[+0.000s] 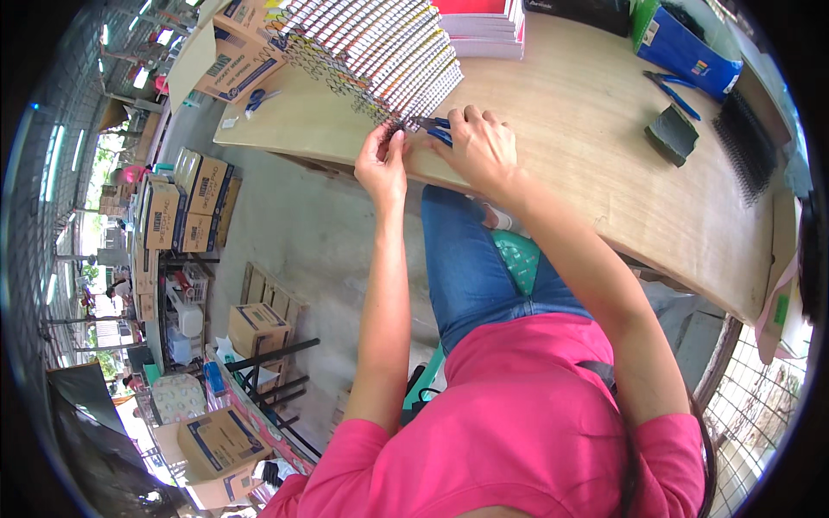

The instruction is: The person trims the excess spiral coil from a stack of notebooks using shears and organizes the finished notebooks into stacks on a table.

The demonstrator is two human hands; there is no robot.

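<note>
Apparently mid-job: coils [321, 73] threaded through spiral notebooks [393, 43] at the surface [587, 129]'s near edge, loose ends left; my right grip [485, 148] clasps blue-handled pliers [440, 131], left grip [382, 168] pinches a coil; finished count unclear.

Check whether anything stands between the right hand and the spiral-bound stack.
Only the pliers held by the right hand, their tip by the near corner of the spiral-bound stack; the left hand is there too. Nothing else visible intervenes.
</note>
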